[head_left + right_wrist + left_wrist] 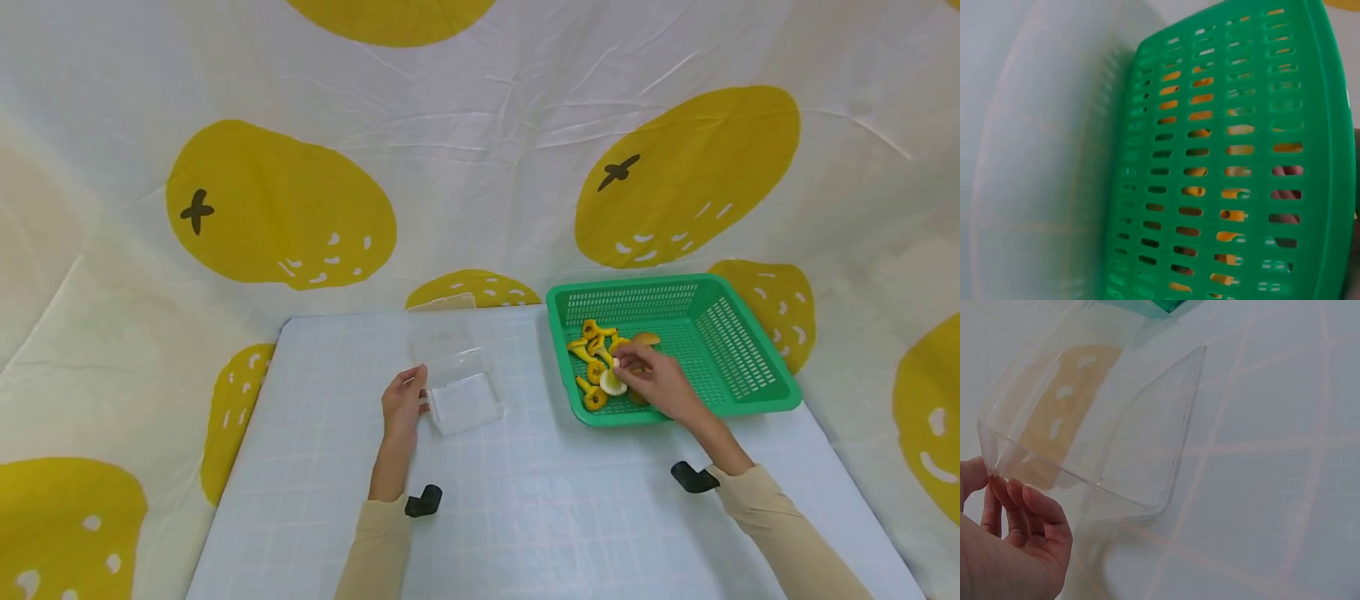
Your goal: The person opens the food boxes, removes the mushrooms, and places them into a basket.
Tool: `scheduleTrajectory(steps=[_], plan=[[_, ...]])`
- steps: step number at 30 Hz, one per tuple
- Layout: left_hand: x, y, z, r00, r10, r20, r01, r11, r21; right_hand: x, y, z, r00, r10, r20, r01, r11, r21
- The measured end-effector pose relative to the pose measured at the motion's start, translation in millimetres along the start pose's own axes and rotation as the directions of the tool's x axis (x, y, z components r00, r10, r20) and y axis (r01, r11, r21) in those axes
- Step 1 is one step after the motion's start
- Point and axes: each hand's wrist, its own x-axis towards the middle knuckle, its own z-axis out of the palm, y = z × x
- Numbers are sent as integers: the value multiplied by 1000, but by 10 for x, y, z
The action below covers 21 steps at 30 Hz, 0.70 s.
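My left hand [403,402] pinches the left edge of a clear plastic clamshell box [491,414], its lid [441,337] standing open toward the back. In the left wrist view, thumb and fingertips meet at a corner of the clear box [1100,478]. My right hand [662,383] reaches into a green basket [738,407] and pinches a mushroom [613,383] with a pale rim and yellowish middle. Around it lie several yellow-orange mushrooms [595,397] and a brown-capped one [646,338]. In the right wrist view the slotted basket wall [1216,159] hides most of the hand and mushrooms.
The basket stands at the table's back right, the box left of it near the middle. A pale checked cloth covers the table [540,508]. Behind hangs a white curtain [480,183] with large yellow fruit shapes. Black wrist mounts [424,501] sit at both cuffs.
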Motion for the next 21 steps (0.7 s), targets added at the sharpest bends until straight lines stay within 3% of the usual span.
scheduleTrajectory(steps=[4, 10, 14, 18, 21], plan=[[-10, 11, -1, 1000, 3, -2, -3, 1000, -15, -5, 14, -28, 999, -21, 37, 23, 998, -63], [-13, 18, 1, 1000, 8, -3, -8, 1000, -31, 15, 36, -67, 997, 21, 71, -13, 994, -111], [-7, 19, -2, 1000, 6, -6, -6, 1000, -30, 46, 49, -45, 990, 19, 141, 2, 989, -148], [1, 18, -7, 1000, 1, -4, -1, 1000, -28, 61, 31, -25, 978, 14, 209, 16, 989, -145], [1, 23, -13, 1000, -7, 4, 7, 1000, -31, 52, 12, -29, 980, 22, 197, 3, 992, -129]])
